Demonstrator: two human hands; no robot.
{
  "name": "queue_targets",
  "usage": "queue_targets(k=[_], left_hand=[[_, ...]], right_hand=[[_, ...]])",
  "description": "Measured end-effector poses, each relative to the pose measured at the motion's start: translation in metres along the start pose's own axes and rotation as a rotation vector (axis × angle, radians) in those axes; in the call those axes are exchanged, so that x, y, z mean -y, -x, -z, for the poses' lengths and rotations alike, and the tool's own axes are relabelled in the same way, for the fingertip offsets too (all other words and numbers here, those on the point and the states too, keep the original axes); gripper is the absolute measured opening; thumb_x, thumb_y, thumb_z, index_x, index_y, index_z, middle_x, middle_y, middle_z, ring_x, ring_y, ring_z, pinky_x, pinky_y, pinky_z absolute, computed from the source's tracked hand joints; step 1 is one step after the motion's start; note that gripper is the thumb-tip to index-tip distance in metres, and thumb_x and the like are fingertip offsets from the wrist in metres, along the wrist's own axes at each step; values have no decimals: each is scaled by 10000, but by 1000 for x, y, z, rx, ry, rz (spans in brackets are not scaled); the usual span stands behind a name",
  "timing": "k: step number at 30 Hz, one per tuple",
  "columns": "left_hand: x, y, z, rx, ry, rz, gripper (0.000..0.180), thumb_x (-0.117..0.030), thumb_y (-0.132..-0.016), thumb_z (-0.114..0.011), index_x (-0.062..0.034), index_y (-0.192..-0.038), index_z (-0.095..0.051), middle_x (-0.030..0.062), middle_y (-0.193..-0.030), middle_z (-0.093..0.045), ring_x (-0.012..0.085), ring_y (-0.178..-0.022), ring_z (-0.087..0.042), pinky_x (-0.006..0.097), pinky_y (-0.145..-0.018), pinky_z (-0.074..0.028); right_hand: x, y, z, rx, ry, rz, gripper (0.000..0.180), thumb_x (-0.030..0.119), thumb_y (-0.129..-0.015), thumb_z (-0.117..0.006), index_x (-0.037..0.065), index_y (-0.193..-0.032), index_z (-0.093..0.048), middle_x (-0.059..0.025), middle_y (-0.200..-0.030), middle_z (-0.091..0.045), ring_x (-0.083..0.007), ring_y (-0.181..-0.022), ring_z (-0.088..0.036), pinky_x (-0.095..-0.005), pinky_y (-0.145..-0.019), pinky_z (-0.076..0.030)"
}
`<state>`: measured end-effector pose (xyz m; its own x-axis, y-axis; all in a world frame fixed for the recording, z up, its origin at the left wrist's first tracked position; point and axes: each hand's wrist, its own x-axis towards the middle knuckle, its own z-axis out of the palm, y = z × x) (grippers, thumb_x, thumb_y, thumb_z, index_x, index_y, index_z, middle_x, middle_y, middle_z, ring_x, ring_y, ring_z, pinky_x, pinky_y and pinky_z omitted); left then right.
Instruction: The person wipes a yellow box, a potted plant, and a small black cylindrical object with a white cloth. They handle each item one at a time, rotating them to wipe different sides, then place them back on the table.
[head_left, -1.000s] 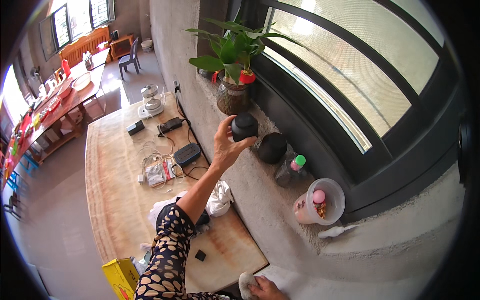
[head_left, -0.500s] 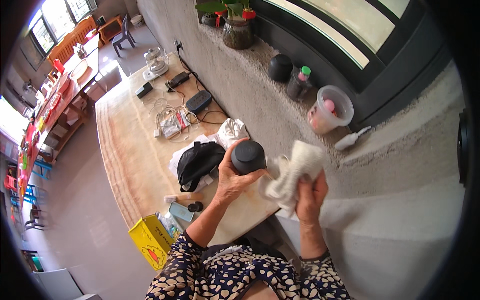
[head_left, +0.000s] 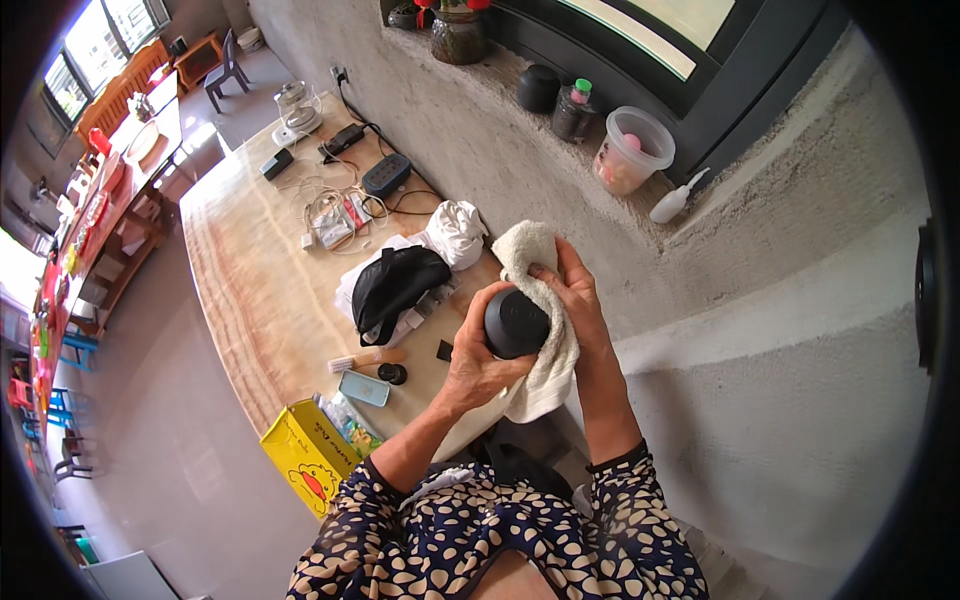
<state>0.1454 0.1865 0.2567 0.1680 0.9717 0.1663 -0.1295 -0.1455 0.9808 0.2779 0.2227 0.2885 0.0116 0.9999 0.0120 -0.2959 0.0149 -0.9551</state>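
Observation:
My left hand (head_left: pixel 468 362) is wrapped round a dark grey, smooth cylindrical object (head_left: pixel 517 324) with a flat round end turned up toward me; its exact kind does not show. A cream towel (head_left: pixel 548 385) lies bunched along the object's right side and hangs down below it. Closed on the towel's upper part, my right hand (head_left: pixel 578 292) presses it toward the cylinder, thumb on top. Both hands are above the near right end of the stone-topped table (head_left: pixel 250 230). A black pouch (head_left: pixel 400 290) lies on white plastic just left of them.
A white cloth bundle (head_left: pixel 457 233), cables with a power strip (head_left: pixel 387 175), a brush (head_left: pixel 365 360), a phone (head_left: pixel 364 388) and a round black piece (head_left: pixel 392 373) are on the table. A yellow bag (head_left: pixel 308 455) stands nearby. The sill holds a clear tub (head_left: pixel 632 150) and a white squeeze bottle (head_left: pixel 678 200).
My right hand has brought the towel leftward and up against the dark cylinder; before, it was apart and blurred. My left hand, with the cylinder, sits slightly lower and further right in view.

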Motion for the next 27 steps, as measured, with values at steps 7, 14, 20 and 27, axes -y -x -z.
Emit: queue_targets(k=[7, 14, 20, 27], left_hand=[[-18, 21, 11, 28, -93, -16, 751, -117, -603, -799, -41, -1260, -442, 81, -1093, -541, 179, -1004, -543, 307, -898, -437], [-23, 41, 21, 84, -110, -133, 723, -163, -624, -800, -39, -1242, -447, 88, -1080, -581, 169, -1003, -558, 295, -889, -439], [-24, 63, 17, -12, -233, -223, 596, -84, -682, -757, -31, -1197, -462, 96, -1060, -533, 200, -989, -542, 310, -870, -436], [-34, 96, 18, -48, -345, -309, 667, -42, -606, -742, 25, -1206, -458, 198, -1097, -504, 372, -1046, -495, 397, -914, -414]], right_hand=[[-7, 54, -2, 62, 392, 437, 345, 114, -891, -552, 29, -1225, -544, -155, -1275, -449, -241, -1182, -448, -355, -972, -384], [-10, 117, -18, 7, 962, 891, 330, 234, -752, -728, 213, -1075, -664, -121, -1182, -440, -314, -1022, -462, -413, -883, -415], [12, 114, -33, 0, 975, 698, 409, 162, -736, -720, 190, -1134, -629, -115, -1101, -506, -313, -974, -519, -404, -829, -466], [23, 105, -40, 94, 726, 291, 280, 167, -837, -636, 37, -1084, -606, -136, -995, -569, -265, -927, -582, -348, -805, -474]])
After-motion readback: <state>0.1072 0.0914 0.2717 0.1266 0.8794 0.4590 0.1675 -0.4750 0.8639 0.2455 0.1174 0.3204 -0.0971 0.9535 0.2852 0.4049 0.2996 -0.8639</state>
